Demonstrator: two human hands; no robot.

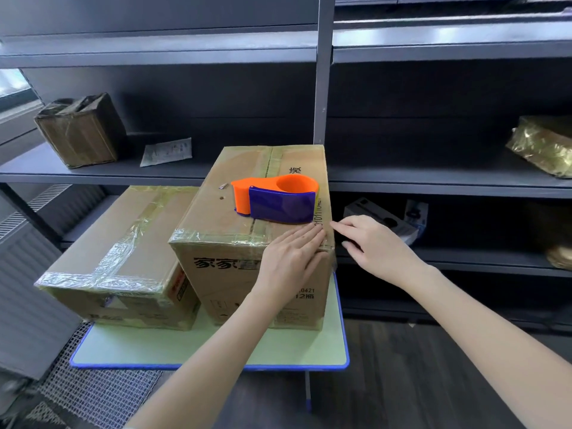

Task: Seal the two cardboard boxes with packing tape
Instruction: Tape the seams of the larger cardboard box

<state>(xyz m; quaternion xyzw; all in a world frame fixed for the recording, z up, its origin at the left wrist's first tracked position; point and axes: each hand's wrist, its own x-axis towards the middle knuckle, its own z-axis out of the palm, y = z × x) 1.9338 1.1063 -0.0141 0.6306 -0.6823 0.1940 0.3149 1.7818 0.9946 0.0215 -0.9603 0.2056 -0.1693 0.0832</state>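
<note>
Two cardboard boxes stand on a small pale green table [278, 348]. The taller box [229, 218] is on the right, with clear tape along its top seam and front edge. An orange and blue tape dispenser [275, 198] rests on its top. My left hand [291, 258] lies flat with fingers spread over the box's front right top corner. My right hand [371, 246] is just off the box's right side, fingers extended toward that corner and holding nothing. The lower box [123, 252] on the left carries crinkled clear tape in a cross over its top.
Dark metal shelving [322, 72] runs behind the table. On it sit a worn taped box [80, 131], a flat paper packet [167, 151], and a gold-wrapped bundle [544, 144]. Small packages [387, 221] sit on a lower shelf at right. A wire mesh mat [93, 394] lies on the floor.
</note>
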